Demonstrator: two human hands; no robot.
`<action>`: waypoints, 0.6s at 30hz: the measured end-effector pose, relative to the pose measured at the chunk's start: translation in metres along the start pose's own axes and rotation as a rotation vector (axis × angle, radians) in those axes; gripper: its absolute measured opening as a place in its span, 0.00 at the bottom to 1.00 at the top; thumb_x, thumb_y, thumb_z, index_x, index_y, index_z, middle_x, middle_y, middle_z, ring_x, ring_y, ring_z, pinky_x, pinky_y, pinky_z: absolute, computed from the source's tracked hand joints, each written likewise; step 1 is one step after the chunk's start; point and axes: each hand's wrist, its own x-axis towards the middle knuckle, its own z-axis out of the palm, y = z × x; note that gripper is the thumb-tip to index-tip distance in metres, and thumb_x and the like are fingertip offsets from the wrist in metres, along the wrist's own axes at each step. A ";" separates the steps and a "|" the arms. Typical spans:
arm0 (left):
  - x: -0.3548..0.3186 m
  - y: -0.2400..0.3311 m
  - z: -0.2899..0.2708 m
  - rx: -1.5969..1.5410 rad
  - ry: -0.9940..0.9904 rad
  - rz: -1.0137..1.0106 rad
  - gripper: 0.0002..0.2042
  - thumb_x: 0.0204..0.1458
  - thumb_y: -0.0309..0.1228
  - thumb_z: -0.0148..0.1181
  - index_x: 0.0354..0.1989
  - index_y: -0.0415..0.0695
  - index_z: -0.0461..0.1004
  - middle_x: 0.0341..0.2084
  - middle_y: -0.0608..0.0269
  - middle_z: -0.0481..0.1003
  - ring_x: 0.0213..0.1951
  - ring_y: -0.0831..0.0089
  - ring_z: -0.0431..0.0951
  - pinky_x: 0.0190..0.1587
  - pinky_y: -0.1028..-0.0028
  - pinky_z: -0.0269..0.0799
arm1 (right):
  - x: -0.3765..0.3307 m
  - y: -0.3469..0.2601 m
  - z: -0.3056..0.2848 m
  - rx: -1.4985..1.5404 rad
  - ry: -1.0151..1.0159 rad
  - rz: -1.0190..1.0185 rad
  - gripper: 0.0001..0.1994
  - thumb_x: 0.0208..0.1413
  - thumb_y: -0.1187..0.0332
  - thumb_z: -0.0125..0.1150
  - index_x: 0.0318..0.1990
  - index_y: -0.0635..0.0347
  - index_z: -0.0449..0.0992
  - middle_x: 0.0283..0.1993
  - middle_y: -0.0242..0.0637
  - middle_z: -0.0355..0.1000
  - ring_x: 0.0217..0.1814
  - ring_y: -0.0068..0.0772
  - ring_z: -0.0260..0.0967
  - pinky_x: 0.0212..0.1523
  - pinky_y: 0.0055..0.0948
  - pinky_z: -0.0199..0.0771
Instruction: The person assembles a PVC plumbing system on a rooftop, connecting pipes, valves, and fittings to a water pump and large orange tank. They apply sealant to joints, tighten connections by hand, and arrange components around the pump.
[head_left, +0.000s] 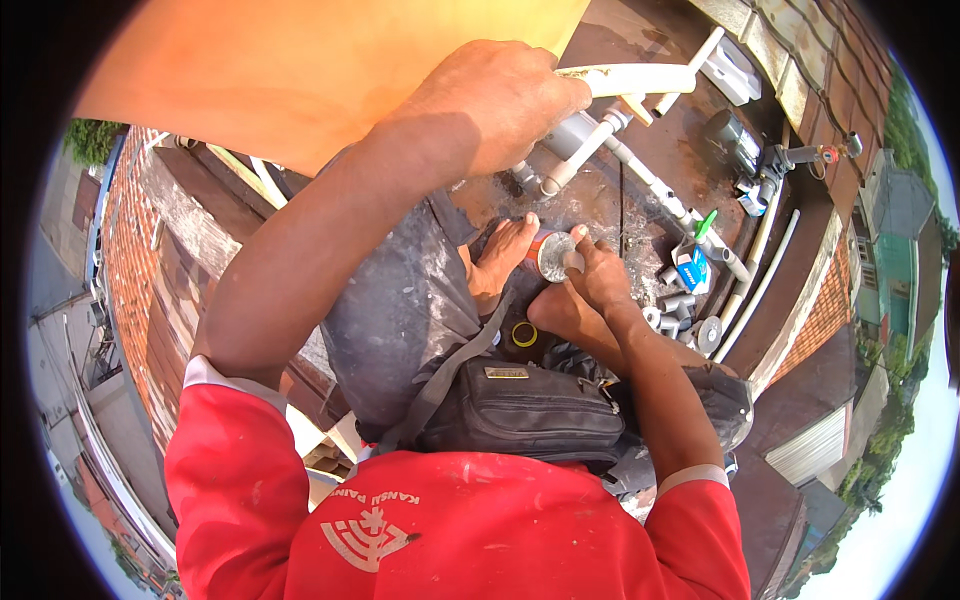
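My left hand (510, 105) is closed around a cream plastic pipe (640, 80), raised beside a big orange rounded surface. The pipe sticks out to the right of my fist. Low between my bare feet, my right hand (600, 275) is at the rim of a small round can (550, 256) with a reddish side and a greyish top. Its fingers are bent around something small and pale, too hidden to name. On the dark surface just below the can lies a yellow ring (524, 334).
A jointed run of grey pipe (645, 175) crosses the roof ahead, with a green-handled valve (706, 224) and a blue-and-white box (692, 270). Loose fittings (675, 305) lie nearby. A pump (765, 170) stands at right. A black bag (520, 410) rests on my lap. Roof edges drop away both sides.
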 end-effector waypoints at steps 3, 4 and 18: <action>0.003 0.005 0.000 0.027 -0.050 0.042 0.15 0.57 0.20 0.66 0.52 0.47 0.84 0.42 0.51 0.82 0.50 0.47 0.85 0.53 0.51 0.82 | 0.007 0.024 0.036 -0.145 0.014 -0.038 0.26 0.61 0.61 0.70 0.66 0.56 0.80 0.60 0.62 0.78 0.59 0.67 0.82 0.60 0.58 0.84; 0.003 0.007 -0.006 0.059 -0.076 0.043 0.13 0.59 0.23 0.66 0.52 0.46 0.85 0.44 0.51 0.84 0.52 0.49 0.86 0.55 0.53 0.83 | 0.010 0.019 0.038 -0.194 0.001 -0.047 0.25 0.61 0.62 0.70 0.65 0.57 0.80 0.61 0.63 0.78 0.59 0.67 0.82 0.61 0.58 0.84; 0.013 0.000 -0.003 0.025 -0.441 -0.091 0.15 0.51 0.19 0.69 0.49 0.44 0.84 0.44 0.48 0.84 0.50 0.43 0.85 0.53 0.49 0.80 | -0.014 0.047 -0.048 0.865 0.007 0.717 0.20 0.56 0.68 0.71 0.53 0.71 0.81 0.43 0.50 0.83 0.43 0.48 0.84 0.42 0.43 0.91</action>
